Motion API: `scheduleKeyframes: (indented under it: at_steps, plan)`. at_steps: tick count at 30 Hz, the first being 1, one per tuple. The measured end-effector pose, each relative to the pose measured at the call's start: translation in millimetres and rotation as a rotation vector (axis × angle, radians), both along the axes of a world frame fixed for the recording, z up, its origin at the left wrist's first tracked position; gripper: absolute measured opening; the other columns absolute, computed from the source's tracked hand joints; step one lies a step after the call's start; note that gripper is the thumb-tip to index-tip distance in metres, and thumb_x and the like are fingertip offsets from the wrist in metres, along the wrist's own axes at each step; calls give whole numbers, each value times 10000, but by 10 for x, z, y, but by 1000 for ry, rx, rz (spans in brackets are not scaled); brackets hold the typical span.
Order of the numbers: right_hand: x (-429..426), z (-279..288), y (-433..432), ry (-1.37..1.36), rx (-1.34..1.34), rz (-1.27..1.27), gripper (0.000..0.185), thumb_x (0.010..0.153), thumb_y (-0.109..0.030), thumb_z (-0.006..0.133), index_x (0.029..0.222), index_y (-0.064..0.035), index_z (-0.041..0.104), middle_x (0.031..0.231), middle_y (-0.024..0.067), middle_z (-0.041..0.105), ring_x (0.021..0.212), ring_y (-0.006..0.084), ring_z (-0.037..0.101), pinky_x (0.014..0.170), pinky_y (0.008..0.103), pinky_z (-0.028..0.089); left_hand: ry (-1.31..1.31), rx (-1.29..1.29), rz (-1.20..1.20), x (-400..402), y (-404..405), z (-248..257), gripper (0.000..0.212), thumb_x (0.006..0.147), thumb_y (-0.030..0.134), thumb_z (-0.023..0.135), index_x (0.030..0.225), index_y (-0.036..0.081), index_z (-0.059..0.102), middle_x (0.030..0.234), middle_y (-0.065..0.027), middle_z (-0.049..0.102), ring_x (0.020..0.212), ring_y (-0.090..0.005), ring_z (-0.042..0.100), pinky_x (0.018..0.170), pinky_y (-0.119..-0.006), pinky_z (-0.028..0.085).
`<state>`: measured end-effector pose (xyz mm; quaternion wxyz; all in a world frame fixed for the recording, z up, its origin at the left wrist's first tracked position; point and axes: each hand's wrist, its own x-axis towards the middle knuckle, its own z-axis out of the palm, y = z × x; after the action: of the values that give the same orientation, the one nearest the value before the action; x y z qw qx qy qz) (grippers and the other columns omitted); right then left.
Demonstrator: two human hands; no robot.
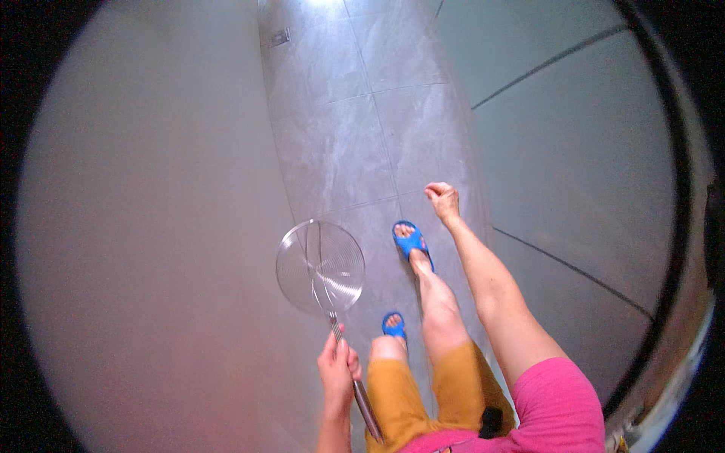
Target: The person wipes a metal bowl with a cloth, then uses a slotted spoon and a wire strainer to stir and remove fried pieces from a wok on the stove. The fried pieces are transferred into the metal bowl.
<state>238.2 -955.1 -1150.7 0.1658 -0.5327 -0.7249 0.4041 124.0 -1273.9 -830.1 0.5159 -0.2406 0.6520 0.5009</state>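
Note:
My left hand (338,362) is closed around the handle of a round metal strainer skimmer (320,266). The wide, flat head of the skimmer, made of fine concentric wire rings, points away from me over the floor, and the dark end of its handle reaches back beside my thigh. On the other side, my right hand (444,199) hangs over the tiles with its fingers curled in and no object visible in it. Blue sandals (412,240) are on my feet below, one foot ahead of the other.
Large grey floor tiles (340,141) run ahead between a plain pale wall (158,198) on the left and grey panels with dark seams (572,170) on the right. A small dark rectangular plate (280,37) is at the left wall's foot. A light-edged surface curves along the lower right.

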Motion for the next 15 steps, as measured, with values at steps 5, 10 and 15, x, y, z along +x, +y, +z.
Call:
scheduleKeyframes:
  at_steps: [5, 10, 15]
  plan:
    - [-662, -660, 779, 22, 139, -2, 101, 733, -107, 676, 829, -76, 687, 849, 118, 657, 812, 258, 630, 710, 331, 488, -104, -12, 37, -114, 144, -179, 356, 965, 134, 404, 1318, 89, 395, 596, 24, 340, 465, -51, 288, 405, -201, 249]
    - [-1159, -1182, 1223, 69, 280, 80, 152, 748, -73, 700, 897, -51, 684, 903, 72, 643, 706, 163, 615, 649, 278, 494, -123, -52, 37, -143, 263, -350, 454, 950, 166, 466, 1378, 86, 337, 579, 35, 349, 446, -40, 303, 387, -177, 259]
    - [-1538, -1283, 1338, -5, 316, 138, 178, 720, -108, 716, 893, -77, 687, 911, 68, 632, 793, 208, 610, 703, 315, 494, -140, -74, 87, -215, 472, -359, 431, 957, 153, 446, 1369, 77, 344, 581, 36, 341, 445, -39, 299, 381, -174, 259]
